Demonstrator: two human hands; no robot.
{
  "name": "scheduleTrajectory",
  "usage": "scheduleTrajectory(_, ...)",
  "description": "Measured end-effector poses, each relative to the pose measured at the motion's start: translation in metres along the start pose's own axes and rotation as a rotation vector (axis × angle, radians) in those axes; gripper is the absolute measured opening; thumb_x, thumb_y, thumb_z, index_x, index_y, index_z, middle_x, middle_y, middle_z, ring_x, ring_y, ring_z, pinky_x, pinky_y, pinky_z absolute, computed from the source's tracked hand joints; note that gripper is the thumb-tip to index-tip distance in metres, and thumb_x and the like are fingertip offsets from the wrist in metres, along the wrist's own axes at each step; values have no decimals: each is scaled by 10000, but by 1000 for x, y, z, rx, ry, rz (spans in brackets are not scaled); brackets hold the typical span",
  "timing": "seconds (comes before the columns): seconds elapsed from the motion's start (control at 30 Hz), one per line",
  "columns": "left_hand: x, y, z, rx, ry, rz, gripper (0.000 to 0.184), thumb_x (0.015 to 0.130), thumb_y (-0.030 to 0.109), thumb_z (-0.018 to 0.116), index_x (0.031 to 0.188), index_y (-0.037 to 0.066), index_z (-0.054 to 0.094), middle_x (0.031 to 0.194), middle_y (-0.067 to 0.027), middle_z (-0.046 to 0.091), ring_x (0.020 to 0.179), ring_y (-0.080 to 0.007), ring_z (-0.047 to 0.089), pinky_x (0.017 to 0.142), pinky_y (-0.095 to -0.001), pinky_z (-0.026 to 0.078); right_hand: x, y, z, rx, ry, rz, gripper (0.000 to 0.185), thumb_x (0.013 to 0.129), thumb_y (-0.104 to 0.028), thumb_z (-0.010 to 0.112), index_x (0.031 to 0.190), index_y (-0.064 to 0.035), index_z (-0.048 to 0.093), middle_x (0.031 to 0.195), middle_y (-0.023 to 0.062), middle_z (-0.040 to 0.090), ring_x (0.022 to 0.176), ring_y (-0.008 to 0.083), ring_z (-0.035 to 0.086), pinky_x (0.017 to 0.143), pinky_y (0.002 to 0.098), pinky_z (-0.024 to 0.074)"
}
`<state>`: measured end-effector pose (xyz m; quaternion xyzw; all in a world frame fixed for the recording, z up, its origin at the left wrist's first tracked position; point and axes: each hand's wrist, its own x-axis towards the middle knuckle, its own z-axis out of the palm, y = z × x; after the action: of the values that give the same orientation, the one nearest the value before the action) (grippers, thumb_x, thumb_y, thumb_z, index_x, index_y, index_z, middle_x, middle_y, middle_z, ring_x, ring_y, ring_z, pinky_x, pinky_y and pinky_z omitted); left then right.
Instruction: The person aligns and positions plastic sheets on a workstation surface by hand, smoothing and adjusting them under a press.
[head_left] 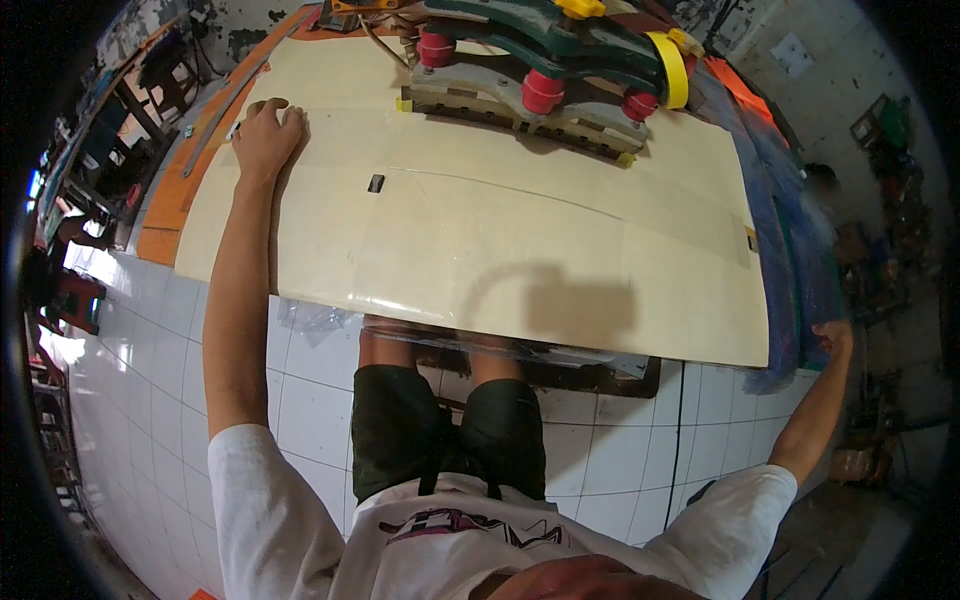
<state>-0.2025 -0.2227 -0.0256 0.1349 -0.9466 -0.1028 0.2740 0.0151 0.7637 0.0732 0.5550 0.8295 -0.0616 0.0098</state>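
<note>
Head view: the cream sheet (480,225) is lying across the orange-brown table (160,222), below the green clamp assembly (540,40) with red knobs. The left hand (266,128) is resting at the sheet's left side, fingers bent and close together; cannot tell whether it is gripping. A small black piece (376,184) is lying on the sheet. The right hand (830,336) is reaching to the bluish covering (790,250) at right, fingers partly curled; grip cannot be determined.
</note>
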Motion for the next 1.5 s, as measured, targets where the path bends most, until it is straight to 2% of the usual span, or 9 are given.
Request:
scheduleTrajectory(0.3, 0, -1, 2, 1, 4, -11, 463, 876, 435, 520, 1200, 128, 647, 1321, -154, 548, 1205, -339, 541, 1043, -517, 335, 14, 5, 3, 118, -30, -35, 173, 798, -82, 773, 848, 44, 665, 763, 133, 643, 591, 219, 564, 511, 345, 465)
scheduleTrajectory(0.4, 1, 2, 0, 10, 4, -20, 461, 876, 432, 521, 1199, 129, 647, 1317, -151, 551, 1197, -337, 546, 1039, -516, 341, 21, 0, 0, -215, -27, -130, 151, 804, -59, 752, 823, 50, 649, 752, 131, 638, 593, 220, 562, 526, 341, 482)
scheduleTrajectory(0.47, -1, 3, 0, 18, 6, -15, 459, 876, 430, 521, 1197, 129, 648, 1315, -148, 553, 1192, -336, 549, 1037, -516, 344, 12, 6, 3, 78, 67, -110, 131, 800, -34, 735, 810, 53, 638, 733, 132, 628, 593, 228, 561, 530, 347, 491)
scheduleTrajectory(0.6, -1, 2, -1, -7, -11, -17, 451, 875, 425, 518, 1188, 131, 653, 1312, -147, 554, 1179, -334, 558, 1037, -515, 342, -1, -2, -1, 152, 59, -15, 159, 786, -29, 737, 873, 55, 633, 727, 138, 619, 593, 234, 559, 527, 354, 486)
scheduleTrajectory(0.83, -1, 1, -2, -8, 0, -7, 447, 876, 425, 511, 1181, 132, 656, 1328, -135, 544, 1178, -320, 560, 1039, -515, 338, 116, 34, 22, -324, -37, -268, 264, 802, -56, 698, 1024, 47, 601, 825, 145, 637, 633, 256, 575, 585, 417, 501)
scheduleTrajectory(0.9, -2, 4, -1, 28, 11, -14, 446, 877, 424, 509, 1180, 132, 656, 1324, -133, 546, 1183, -317, 557, 1038, -515, 339, 77, 21, 14, -428, -48, -252, 253, 827, -81, 664, 1040, 39, 600, 844, 145, 638, 665, 258, 583, 618, 439, 504)
scheduleTrajectory(1.07, 0, 3, 0, 22, -12, -22, 440, 880, 415, 504, 1181, 132, 655, 1316, -133, 550, 1189, -316, 554, 1038, -522, 341, -7, 3, 4, 99, 63, -104, 242, 882, -126, 517, 1080, -9, 589, 861, 120, 629, 752, 244, 581, 723, 496, 486)
scheduleTrajectory(1.17, -2, 3, -2, 21, 3, -24, 432, 878, 407, 506, 1178, 135, 657, 1318, -139, 549, 1181, -324, 558, 1035, -523, 346, 75, 16, 13, -172, -36, -140, 238, 886, -129, 527, 1092, -22, 582, 864, 104, 621, 731, 223, 577, 702, 468, 503)
scheduleTrajectory(1.5, -1, -2, 4, 43, 9, 8, 393, 864, 365, 528, 1158, 143, 666, 1310, -137, 555, 1157, -328, 573, 1030, -521, 357, -16, 9, -3, 128, -17, -189, 324, 812, -106, 754, 1073, -19, 582, 896, 121, 627, 726, 226, 604, 606, 375, 570)
